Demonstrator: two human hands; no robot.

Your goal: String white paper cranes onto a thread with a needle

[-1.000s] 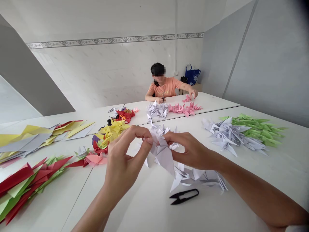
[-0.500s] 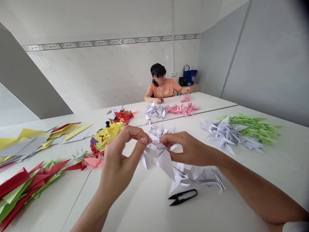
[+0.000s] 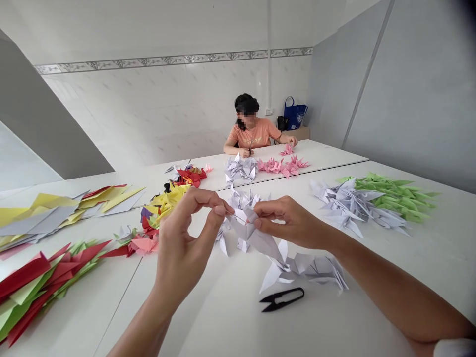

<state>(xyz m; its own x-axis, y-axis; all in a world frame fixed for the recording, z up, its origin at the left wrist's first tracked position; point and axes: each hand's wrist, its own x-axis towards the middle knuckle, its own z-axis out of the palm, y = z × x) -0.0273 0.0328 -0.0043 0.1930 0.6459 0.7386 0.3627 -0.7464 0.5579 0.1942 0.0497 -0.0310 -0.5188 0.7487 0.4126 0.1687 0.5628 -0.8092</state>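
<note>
Folded white paper crane (image 3: 256, 235) held in mid-air between hands, above surface (image 3: 223, 317). Left hand (image 3: 182, 243) narrow: thumb and forefinger pinched on crane's near edge. Right hand (image 3: 290, 223) narrow: fingertips pinched on opposite side. Crane judged light, thin, easily creased; best taken at folded body, not tips. Black thread snips (image 3: 281, 299) lie below right hand; white crane pile (image 3: 308, 270) just above them.

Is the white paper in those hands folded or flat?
Folded: the white paper pinched between the left hand and right hand shows creases and pointed flaps.
</note>
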